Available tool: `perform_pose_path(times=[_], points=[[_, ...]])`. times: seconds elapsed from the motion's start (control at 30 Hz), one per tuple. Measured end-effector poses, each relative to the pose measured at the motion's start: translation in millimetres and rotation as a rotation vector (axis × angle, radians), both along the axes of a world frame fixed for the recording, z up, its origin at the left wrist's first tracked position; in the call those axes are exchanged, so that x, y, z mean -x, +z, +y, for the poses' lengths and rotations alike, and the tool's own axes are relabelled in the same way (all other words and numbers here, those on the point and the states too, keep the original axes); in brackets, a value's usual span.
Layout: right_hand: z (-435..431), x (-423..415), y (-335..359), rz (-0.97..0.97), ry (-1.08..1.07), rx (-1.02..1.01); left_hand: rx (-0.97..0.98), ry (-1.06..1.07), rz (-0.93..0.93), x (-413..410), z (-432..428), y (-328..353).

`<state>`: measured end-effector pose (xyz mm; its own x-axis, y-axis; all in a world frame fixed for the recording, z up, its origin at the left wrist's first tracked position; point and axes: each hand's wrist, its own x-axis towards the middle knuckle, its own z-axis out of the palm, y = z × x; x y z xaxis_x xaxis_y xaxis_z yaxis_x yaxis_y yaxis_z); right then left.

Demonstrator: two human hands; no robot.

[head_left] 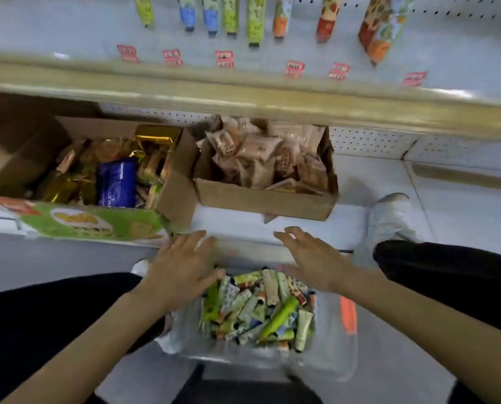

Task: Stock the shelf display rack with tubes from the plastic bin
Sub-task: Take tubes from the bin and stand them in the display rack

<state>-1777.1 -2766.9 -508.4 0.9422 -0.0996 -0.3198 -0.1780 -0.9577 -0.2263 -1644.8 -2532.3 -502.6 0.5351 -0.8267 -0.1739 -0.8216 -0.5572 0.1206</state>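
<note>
Right now the left hand [182, 266] and right hand [310, 258] hover spread and empty over the tubes [258, 304] in the bin [333, 354] at bottom middle, so best grab one tube, not a bunch.

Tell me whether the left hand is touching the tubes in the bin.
Cannot tell. The head view shows the left hand with its thumb overlapping the tubes, but from above neither contact nor gap is plain.
</note>
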Motion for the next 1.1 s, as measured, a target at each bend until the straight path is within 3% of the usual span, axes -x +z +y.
perform_pose_path(times=[0.17,0.37,0.5,0.6,0.7,0.93,1.1], points=[[8.7,23.7,-85.1,0.355,-0.452,-0.349,-0.060,0.278,0.210,2.4,22.1,-57.9],[25.5,66.4,-151.1,0.445,-1.044,-0.803,-0.112,0.570,0.476,4.3,36.3,-103.9],[32.3,81.8,-193.1,0.536,-1.250,-0.932,-0.081,0.689,0.646,4.9,33.7,-124.7],[36.3,80.1,-217.5,0.538,-1.355,-1.042,-0.046,0.761,0.717,10.4,28.7,-139.2],[42.3,75.8,-239.4,0.503,-1.431,-1.091,0.037,0.816,0.670,20.5,22.4,-144.4],[52.4,58.4,-257.0,0.230,-1.614,-1.130,0.181,0.919,0.785,26.2,21.9,-151.5],[53.0,37.8,-267.7,0.159,-1.694,-1.145,0.179,0.961,0.789,27.2,17.6,-154.3]])
